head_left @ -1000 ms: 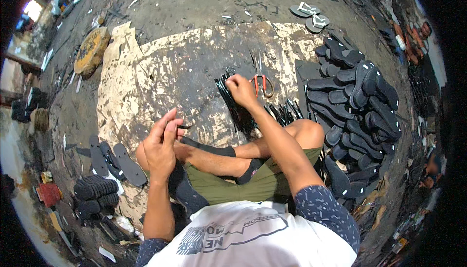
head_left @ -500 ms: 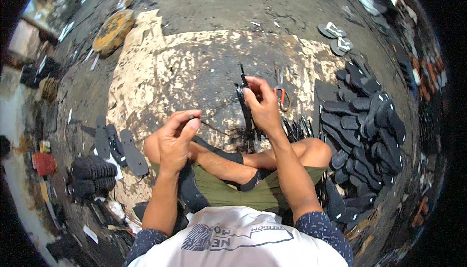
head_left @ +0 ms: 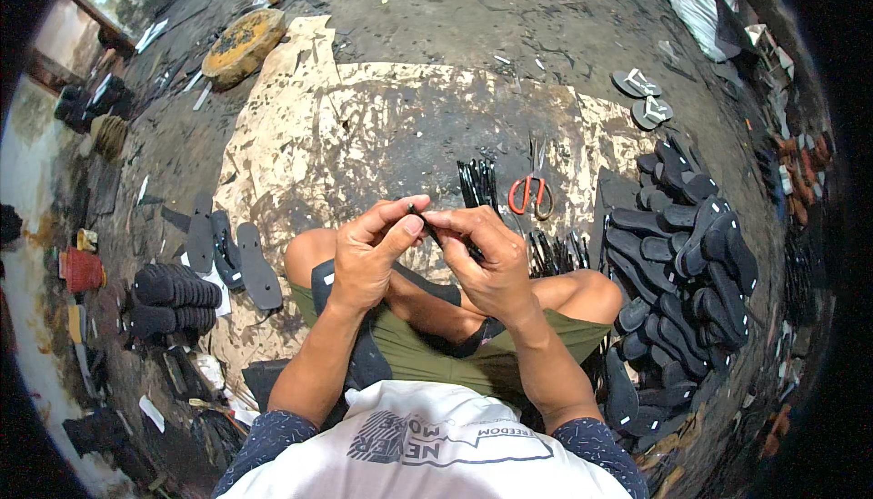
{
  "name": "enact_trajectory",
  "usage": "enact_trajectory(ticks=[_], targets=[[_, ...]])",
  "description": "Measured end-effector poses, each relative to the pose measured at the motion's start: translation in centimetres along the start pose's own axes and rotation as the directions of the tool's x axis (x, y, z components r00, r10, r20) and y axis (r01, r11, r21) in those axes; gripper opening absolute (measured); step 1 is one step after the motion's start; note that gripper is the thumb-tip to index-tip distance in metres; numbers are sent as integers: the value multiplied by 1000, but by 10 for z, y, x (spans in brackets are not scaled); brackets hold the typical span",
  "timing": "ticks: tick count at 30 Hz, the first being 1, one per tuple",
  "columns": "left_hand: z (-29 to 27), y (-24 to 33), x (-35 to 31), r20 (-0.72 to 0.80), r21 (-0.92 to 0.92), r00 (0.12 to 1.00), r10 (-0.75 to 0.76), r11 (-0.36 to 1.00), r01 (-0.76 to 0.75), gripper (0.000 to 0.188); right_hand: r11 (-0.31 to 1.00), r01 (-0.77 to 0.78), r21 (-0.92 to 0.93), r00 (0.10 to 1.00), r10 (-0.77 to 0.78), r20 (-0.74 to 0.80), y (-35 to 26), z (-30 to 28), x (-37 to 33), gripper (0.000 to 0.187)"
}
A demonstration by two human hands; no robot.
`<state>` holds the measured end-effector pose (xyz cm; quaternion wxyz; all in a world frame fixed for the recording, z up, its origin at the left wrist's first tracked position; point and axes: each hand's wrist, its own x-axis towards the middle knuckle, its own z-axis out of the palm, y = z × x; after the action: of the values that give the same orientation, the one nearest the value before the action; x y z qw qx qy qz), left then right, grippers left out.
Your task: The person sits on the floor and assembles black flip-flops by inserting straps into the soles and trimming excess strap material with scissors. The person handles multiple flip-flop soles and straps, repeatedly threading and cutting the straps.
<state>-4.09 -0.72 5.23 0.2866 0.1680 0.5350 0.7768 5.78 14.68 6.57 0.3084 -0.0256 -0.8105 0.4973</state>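
Note:
In front of my crossed legs, my two hands meet fingertip to fingertip. My left hand (head_left: 368,258) is closed in a pinch of thumb and forefinger at the end of a thin black strap (head_left: 431,230). Fingers of my right hand (head_left: 491,258) are curled around the same strap, hiding most of its length. Whether a second thin piece is in the left pinch I cannot tell. Just beyond the right hand lies a bundle of glossy black straps (head_left: 477,181), beside scissors (head_left: 530,191) with red and dark handles.
Many black sandals (head_left: 677,272) are heaped at my right. More black straps (head_left: 556,253) lie by my right knee. At my left are flat soles (head_left: 260,267) and stacked black soles (head_left: 177,290). A round yellowish block (head_left: 244,47) and grey-white flip-flops (head_left: 652,112) lie farther off.
Both hands were apart and have come together over my lap. My right hand came down and back from the strap bundle. My left moved right and slightly up. The view shifted slightly.

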Motion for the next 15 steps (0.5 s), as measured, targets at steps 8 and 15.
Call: enact_trajectory(ticks=[8,15], targets=[[5,-3,-3,-160,114,967,201,976,-184,24,999,-12,-39,1000,13,18,12,7,-6,27],[-51,11,17,-351,135,864,362,932,-336,24,929,-48,-368,998,60,23,128,-7,-35,20]])
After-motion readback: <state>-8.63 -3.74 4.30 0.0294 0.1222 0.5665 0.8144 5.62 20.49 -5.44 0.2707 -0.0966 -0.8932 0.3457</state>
